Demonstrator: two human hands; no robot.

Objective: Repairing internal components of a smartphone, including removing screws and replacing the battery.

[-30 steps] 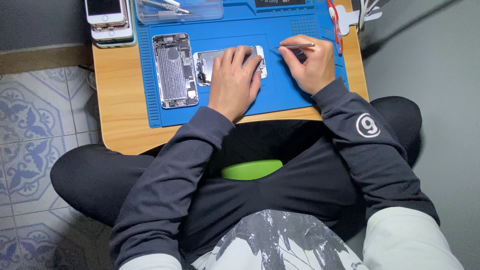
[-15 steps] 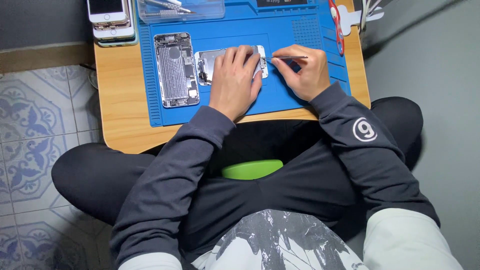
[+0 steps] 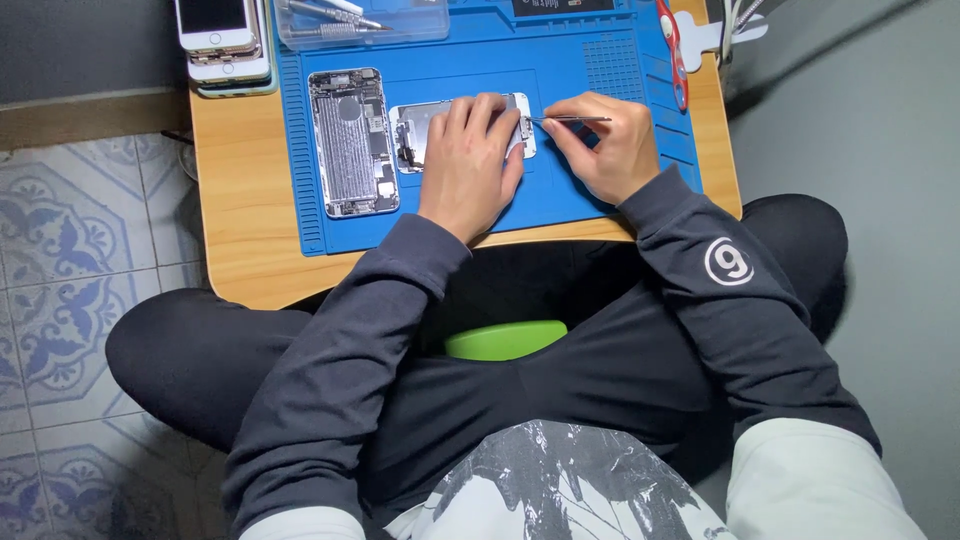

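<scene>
Left hand (image 3: 468, 160) is pressing flat, fingers spread, on the silver phone screen panel (image 3: 425, 130) lying mid blue rubber mat (image 3: 560, 190); right hand (image 3: 605, 145) is pinching thin metal tweezers (image 3: 572, 120) at the panel's right end.

Left hand (image 3: 468, 165) pressing flat on silver detached phone screen panel (image 3: 425, 132), right hand (image 3: 605, 148) pinching thin metal tweezers (image 3: 572, 120), both working over blue rubber repair mat (image 3: 560, 60)

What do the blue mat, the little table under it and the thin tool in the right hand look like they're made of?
The blue mat looks like soft rubber or silicone: matte, with moulded ridges and grids. The table shows pale wood grain, though it may be a laminate. The thin tool in the right hand gleams like bare metal, probably steel. The left hand presses on the phone part.
</scene>
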